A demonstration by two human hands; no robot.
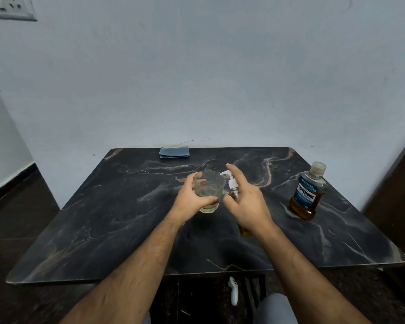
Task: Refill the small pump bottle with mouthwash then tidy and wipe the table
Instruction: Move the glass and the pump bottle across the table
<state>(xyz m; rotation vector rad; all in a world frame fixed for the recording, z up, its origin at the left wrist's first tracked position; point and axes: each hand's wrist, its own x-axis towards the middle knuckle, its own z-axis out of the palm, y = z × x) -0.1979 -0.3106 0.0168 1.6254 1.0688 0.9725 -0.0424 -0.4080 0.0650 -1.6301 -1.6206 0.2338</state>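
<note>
My left hand (192, 202) grips a clear drinking glass (209, 188) with a little pale liquid at its bottom, held over the middle of the dark marble table (103, 218). Right beside it my right hand (246, 202) grips the small pump bottle (234, 192), whose white pump head points toward the glass; my forefinger is stretched above the pump. The bottle's amber lower part shows below my palm. A large Listerine mouthwash bottle (308, 192), capped and partly filled with amber liquid, stands at the table's right side.
A folded blue cloth (174, 152) lies at the table's far edge against the white wall. Below the near edge a white object (233, 293) lies on the dark floor. A dark wooden surface (393, 183) borders the right.
</note>
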